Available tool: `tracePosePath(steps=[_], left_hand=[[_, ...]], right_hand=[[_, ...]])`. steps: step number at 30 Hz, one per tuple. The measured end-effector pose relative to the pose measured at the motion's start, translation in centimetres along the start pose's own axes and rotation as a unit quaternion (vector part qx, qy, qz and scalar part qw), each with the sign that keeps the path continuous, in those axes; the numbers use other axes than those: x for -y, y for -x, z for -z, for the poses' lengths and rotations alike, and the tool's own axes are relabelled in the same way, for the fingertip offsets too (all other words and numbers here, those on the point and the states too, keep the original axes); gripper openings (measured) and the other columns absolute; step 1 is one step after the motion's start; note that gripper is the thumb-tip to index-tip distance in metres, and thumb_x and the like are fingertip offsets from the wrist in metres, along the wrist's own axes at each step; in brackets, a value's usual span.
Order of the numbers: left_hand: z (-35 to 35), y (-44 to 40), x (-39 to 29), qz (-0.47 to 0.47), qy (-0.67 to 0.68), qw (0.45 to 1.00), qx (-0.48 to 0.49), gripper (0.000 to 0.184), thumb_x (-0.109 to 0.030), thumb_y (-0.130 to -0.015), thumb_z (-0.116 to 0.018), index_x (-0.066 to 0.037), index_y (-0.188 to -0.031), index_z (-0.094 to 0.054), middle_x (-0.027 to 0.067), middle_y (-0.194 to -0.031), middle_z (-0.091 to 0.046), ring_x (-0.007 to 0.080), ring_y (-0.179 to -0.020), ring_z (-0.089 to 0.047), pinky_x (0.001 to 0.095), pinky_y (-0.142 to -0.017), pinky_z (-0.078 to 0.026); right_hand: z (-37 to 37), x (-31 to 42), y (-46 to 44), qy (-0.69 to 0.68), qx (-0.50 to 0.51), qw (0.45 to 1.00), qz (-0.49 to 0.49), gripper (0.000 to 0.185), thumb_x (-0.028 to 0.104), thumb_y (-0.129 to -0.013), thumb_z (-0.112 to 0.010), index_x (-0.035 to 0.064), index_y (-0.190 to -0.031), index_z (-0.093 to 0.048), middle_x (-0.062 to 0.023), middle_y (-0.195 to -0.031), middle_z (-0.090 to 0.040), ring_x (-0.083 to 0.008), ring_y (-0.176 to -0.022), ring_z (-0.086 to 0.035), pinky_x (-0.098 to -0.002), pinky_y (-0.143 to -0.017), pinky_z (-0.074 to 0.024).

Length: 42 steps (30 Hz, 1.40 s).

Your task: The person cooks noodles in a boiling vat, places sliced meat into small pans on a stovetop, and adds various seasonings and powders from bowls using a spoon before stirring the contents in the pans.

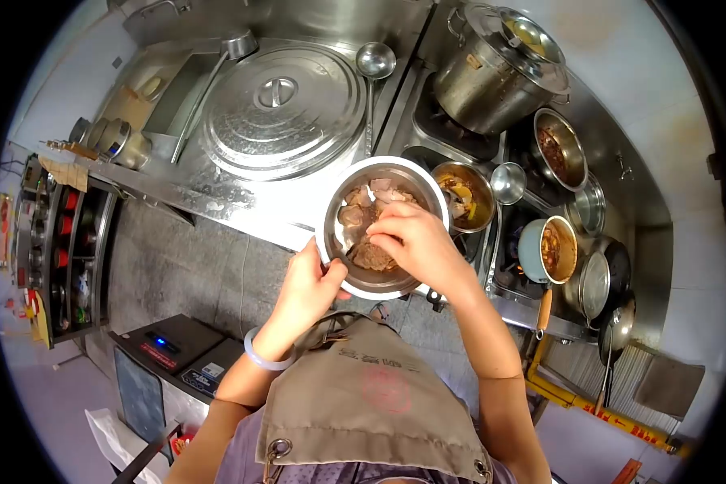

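A stainless steel bowl point(331, 242) is held in front of my apron, close to the counter's front edge. Several chunks of cooked brown meat point(371, 255) lie inside it. My left hand point(308, 281) grips the rim at the lower left, thumb on the inner wall. Over the meat, my right hand point(418, 246) reaches in from the right with its fingers bent and drawn together. Its fingertips touch the meat, but whatever is between them is hidden.
Right of the bowl stand a small pan of yellowish food point(480, 211), a ladle point(508, 183) and a light-blue pot point(532, 250) over a flame. A large stockpot point(472, 93) is behind. A big round lid point(315, 105) covers the left counter; a second ladle point(376, 60) lies beside it.
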<state>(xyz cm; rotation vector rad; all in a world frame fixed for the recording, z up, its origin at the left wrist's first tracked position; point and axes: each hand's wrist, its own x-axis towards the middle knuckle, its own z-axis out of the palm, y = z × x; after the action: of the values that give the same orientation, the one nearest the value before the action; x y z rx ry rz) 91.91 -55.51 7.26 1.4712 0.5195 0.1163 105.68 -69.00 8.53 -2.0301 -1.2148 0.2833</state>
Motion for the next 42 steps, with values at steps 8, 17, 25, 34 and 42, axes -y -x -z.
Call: tracePosePath(steps=[8, 17, 25, 34, 42], left_hand=[[0.2, 0.0, -0.4, 0.014, -0.009, 0.999, 0.028, 0.029, 0.000, -0.082, -0.047, 0.011, -0.110, -0.045, 0.0140, -0.078, -0.060, 0.0152, -0.060, -0.062, 0.0262, -0.050, -0.053], [0.1, -0.5, -0.4, 0.012, 0.006, 1.000, 0.017, 0.026, -0.001, -0.082, -0.047, 0.012, -0.106, -0.046, 0.0137, -0.077, -0.060, 0.0154, -0.058, -0.062, 0.0262, -0.048, -0.052], [-0.4, -0.8, -0.3, 0.013, 0.038, 0.999, 0.025, 0.026, 0.000, -0.083, -0.046, 0.011, -0.106, -0.046, 0.0137, -0.078, -0.061, 0.0143, -0.057, -0.061, 0.0251, -0.049, -0.053], [1.2, -1.5, -0.3, 0.044, 0.032, 0.998, 0.018, 0.034, 0.004, -0.082, -0.041, 0.012, -0.115, -0.039, 0.0197, -0.097, -0.059, 0.0217, -0.071, -0.065, 0.0256, -0.052, -0.058], [1.7, -1.9, -0.2, 0.048, 0.017, 0.998, 0.021, 0.032, 0.004, -0.081, -0.043, 0.013, -0.113, -0.041, 0.0175, -0.095, -0.059, 0.0204, -0.073, -0.064, 0.0257, -0.053, -0.059]], right_hand=[[-1.3, -1.5, -1.8, 0.042, 0.002, 0.998, 0.048, 0.025, 0.010, -0.075, -0.067, 0.0036, -0.099, -0.064, -0.0090, -0.082, -0.058, -0.0264, -0.076, -0.059, -0.0341, -0.067, -0.0472], [-1.4, -0.9, -0.7, 0.062, -0.075, 0.994, 0.057, 0.022, 0.011, -0.069, -0.072, 0.0049, -0.089, -0.065, -0.0064, -0.084, -0.060, -0.0264, -0.085, -0.059, -0.0356, -0.072, -0.0478], [-0.9, -0.4, 0.0, 0.054, -0.050, 0.997, 0.026, 0.018, 0.009, -0.067, -0.073, 0.0050, -0.075, -0.057, -0.0058, -0.077, -0.060, -0.0268, -0.079, -0.059, -0.0350, -0.069, -0.0478], [3.8, -2.6, 3.4, -0.093, -0.389, 0.914, -0.069, 0.009, 0.003, -0.079, -0.067, 0.0045, -0.087, -0.063, -0.0027, -0.082, -0.063, -0.0104, -0.065, -0.056, -0.0238, -0.058, -0.0440], [4.6, -14.0, 6.4, 0.094, -0.337, 0.912, -0.217, 0.022, 0.004, -0.079, -0.066, -0.0017, -0.100, -0.063, -0.0090, -0.085, -0.060, -0.0133, -0.065, -0.055, -0.0256, -0.058, -0.0444]])
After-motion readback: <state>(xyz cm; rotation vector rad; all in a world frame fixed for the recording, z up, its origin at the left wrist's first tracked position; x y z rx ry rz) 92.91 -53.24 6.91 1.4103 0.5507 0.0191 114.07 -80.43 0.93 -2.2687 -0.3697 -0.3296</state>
